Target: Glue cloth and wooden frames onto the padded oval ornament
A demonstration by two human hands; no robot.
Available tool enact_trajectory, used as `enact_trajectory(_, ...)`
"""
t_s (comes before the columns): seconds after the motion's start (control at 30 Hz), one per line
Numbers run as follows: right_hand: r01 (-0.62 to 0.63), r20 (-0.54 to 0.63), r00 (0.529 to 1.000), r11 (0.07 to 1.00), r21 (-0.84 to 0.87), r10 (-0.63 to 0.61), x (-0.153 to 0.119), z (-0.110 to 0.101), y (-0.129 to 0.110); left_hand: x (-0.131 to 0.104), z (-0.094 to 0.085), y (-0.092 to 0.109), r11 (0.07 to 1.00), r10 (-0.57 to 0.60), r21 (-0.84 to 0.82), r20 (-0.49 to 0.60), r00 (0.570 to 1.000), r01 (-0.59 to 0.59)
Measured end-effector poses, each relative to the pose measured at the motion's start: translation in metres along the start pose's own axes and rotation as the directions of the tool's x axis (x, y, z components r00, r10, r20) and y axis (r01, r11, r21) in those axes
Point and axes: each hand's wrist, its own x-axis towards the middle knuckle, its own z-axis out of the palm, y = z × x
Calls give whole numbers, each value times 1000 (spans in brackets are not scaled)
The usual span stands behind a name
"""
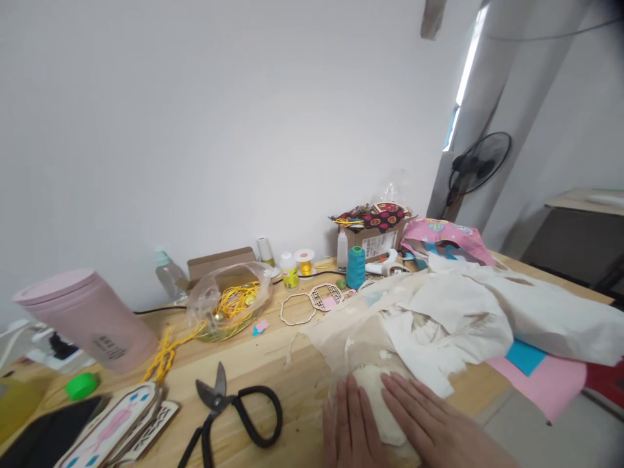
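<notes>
At the table's front edge, my left hand [351,426] and my right hand [423,416] lie flat with fingers stretched out. Both press on a cream-coloured flat piece [379,404] whose material I cannot make out. Sheer pale fabric [336,335] with small white flower shapes spreads around and beyond it. To the right is a heap of crumpled white cloth [453,305]. Black-handled scissors [218,402] rest with blades parted, left of my left hand.
Leftward are a pink tumbler [92,318], a green cap [82,386], a dark phone [53,429] and stacked decorated strips [117,426]. Farther back stand a clear container [199,309] with yellow cord, a teal thread spool [356,270], cut-out frames [297,309] and a cardboard box [377,244].
</notes>
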Motion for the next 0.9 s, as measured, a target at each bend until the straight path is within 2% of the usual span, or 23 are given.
enact_trajectory(0.13,112,-57,991,982,-154,-121,-4,-2,-7,5,-7,1,1000,-21,-5,112,993,22)
enact_trajectory(0.27,185,24,983,972,-146,-183,2,-11,-6,5,-18,-13,997,40,-78,200,979,-25)
enact_trajectory(0.37,198,50,980,973,-115,-194,4,-16,-5,0,-28,-29,982,130,-157,168,977,-104)
enact_trajectory(0.47,191,44,981,977,-92,-188,7,-21,-7,-4,-34,-39,974,168,-175,125,978,-145)
enact_trajectory(0.67,161,5,987,986,-49,-161,15,-28,-13,-1,-38,-40,964,195,-206,100,976,-171)
enact_trajectory(0.8,160,-18,987,986,-37,-161,8,-16,-8,4,-42,-35,970,150,-205,94,984,-128)
enact_trajectory(0.9,154,-69,987,984,89,-148,-2,4,-1,9,-54,-37,977,64,-209,114,991,-39)
